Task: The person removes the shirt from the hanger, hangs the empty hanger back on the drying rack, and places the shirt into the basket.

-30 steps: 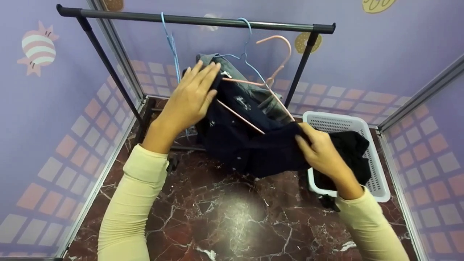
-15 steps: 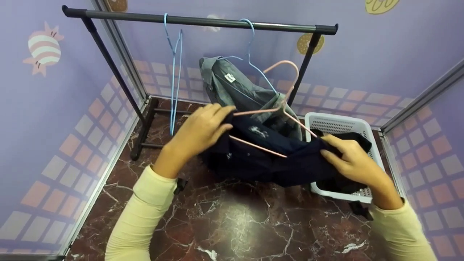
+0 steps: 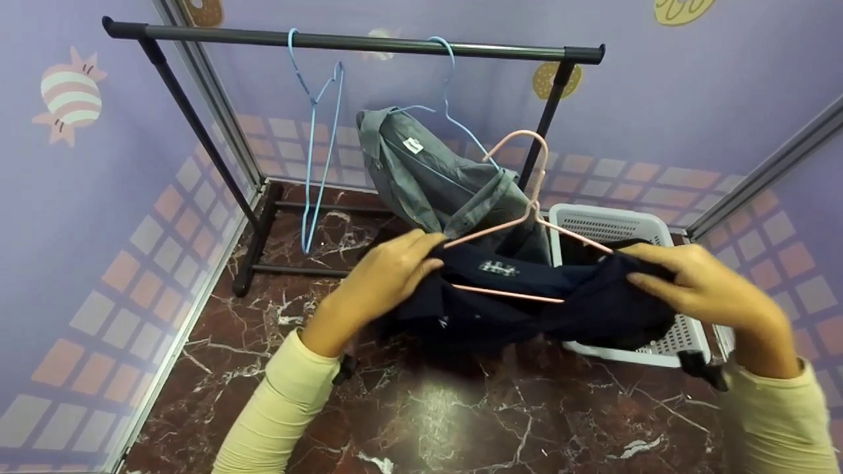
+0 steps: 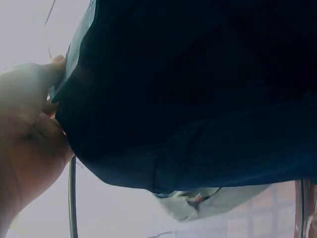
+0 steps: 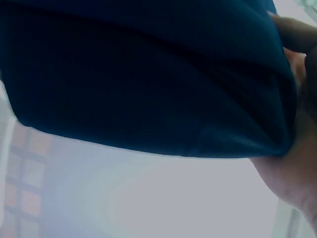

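A dark navy shirt hangs spread between my two hands, with a pink hanger inside its neck opening. The hanger's hook points up, free of any rail. My left hand pinches the shirt at its left shoulder, thumb on the near side. At the opposite shoulder my right hand pinches the cloth near the hanger's right arm. In the left wrist view the navy cloth fills most of the picture, gripped at its edge. The right wrist view shows the cloth held at its right edge.
Behind stands a black clothes rack. A grey shirt on a blue hanger and another blue hanger hang from its rail. A white basket with dark clothes is at right, partly behind the navy shirt. The floor is dark marble.
Both hands have brought the navy shirt and pink hanger down and toward me, away from the rack. My right hand has moved right, and the grey shirt is now more exposed.
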Available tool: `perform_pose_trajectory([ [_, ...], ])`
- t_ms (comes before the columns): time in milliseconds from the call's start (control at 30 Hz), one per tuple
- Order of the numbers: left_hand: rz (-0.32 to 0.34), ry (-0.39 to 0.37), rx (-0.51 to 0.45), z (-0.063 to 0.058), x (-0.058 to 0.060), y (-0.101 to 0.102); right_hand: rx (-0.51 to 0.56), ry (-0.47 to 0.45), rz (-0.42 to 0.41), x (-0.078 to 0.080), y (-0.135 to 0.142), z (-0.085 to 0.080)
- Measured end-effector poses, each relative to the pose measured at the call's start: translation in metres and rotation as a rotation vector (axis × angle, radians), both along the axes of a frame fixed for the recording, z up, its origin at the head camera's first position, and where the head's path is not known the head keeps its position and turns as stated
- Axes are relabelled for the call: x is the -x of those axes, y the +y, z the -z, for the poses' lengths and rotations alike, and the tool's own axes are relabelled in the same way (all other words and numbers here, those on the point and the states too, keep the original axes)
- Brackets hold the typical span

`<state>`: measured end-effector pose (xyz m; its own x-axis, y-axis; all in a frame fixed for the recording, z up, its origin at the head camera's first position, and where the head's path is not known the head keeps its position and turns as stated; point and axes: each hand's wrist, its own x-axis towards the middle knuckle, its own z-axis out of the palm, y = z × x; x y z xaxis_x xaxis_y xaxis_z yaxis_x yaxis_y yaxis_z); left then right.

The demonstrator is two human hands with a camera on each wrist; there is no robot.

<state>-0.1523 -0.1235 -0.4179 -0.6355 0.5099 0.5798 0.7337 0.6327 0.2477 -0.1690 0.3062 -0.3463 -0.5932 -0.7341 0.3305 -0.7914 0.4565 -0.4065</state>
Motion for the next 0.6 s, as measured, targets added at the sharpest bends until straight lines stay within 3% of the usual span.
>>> perform_pose_trajectory([
  [133,0.031,-0.020,-0.026,0.006,0.000,0.008,-0.016,-0.001,0.019,-0.002,0.008,-0.007],
  [233,0.029,-0.034,-0.056,0.014,0.004,0.011,-0.014,0.008,0.048,-0.001,0.009,0.004],
  [600,0.017,-0.106,-0.166,0.061,0.022,0.000,0.136,0.017,0.149,0.019,-0.003,0.109],
])
